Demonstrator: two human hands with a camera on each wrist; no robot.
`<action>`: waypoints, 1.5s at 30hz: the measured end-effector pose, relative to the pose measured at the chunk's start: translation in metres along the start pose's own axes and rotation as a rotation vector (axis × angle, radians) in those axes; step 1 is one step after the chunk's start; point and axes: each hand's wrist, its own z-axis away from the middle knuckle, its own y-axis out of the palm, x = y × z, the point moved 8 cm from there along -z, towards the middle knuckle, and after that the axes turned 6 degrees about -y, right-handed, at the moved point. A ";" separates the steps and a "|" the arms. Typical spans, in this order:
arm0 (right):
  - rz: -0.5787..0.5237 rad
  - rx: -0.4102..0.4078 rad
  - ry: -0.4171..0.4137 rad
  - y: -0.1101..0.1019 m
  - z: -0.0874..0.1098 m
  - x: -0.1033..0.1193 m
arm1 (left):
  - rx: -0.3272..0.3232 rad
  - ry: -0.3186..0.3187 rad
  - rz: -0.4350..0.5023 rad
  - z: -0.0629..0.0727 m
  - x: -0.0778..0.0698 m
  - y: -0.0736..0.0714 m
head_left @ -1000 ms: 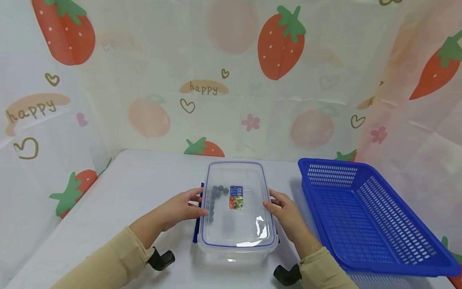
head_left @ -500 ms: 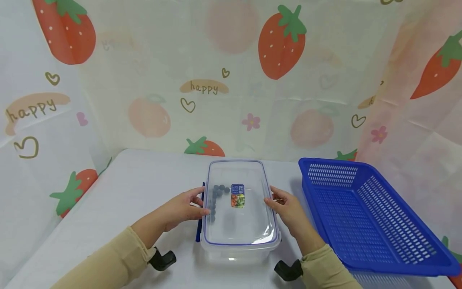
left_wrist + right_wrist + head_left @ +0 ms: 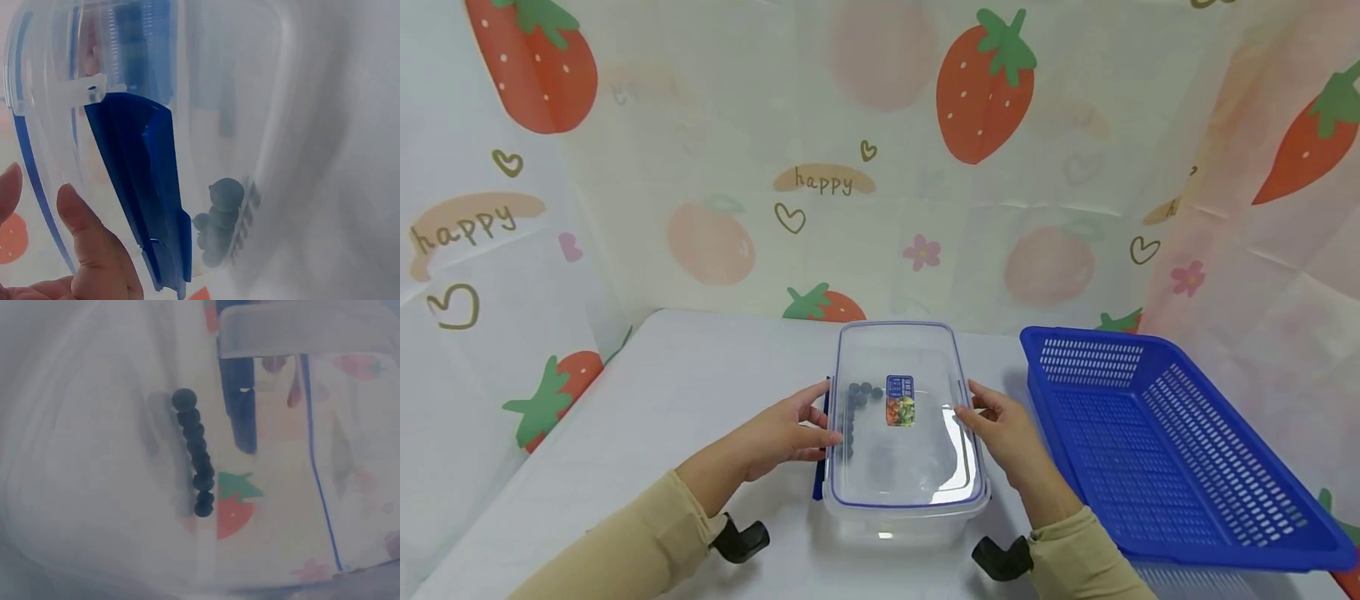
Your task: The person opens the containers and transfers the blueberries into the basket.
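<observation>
A clear plastic food container [image 3: 895, 530] stands on the white table, with dark round berries, likely blueberries [image 3: 866, 388], along its left side. Over it lies a transparent lid [image 3: 917, 467] with a blue seal and a printed label. My left hand [image 3: 772, 437] holds the lid's left edge, thumb on top and fingers at the side. On the right edge my right hand [image 3: 1011, 437] holds it likewise. A blue latch [image 3: 147, 187] hangs unfastened in the left wrist view. The right wrist view looks through plastic at a row of berries [image 3: 197, 450].
To the right stands a blue perforated basket [image 3: 1180, 467], close to my right hand. A patterned cloth [image 3: 880, 250] with strawberries surrounds the table [image 3: 700, 358] at the back and sides. Black wrist mounts [image 3: 740, 540] hang below both wrists.
The lid and container have shifted slightly right and away, with both hands following. The lid's far edge appears a little higher than before. The basket has not moved.
</observation>
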 end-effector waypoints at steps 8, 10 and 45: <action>-0.134 0.097 -0.035 0.003 0.004 0.016 | 0.038 0.011 0.034 0.011 -0.009 -0.001; -0.187 0.143 -0.046 0.006 0.006 0.023 | 0.034 0.014 0.039 0.015 -0.011 -0.005; -0.184 0.173 -0.073 0.172 -0.015 0.128 | -0.223 0.107 -0.199 0.102 0.009 -0.207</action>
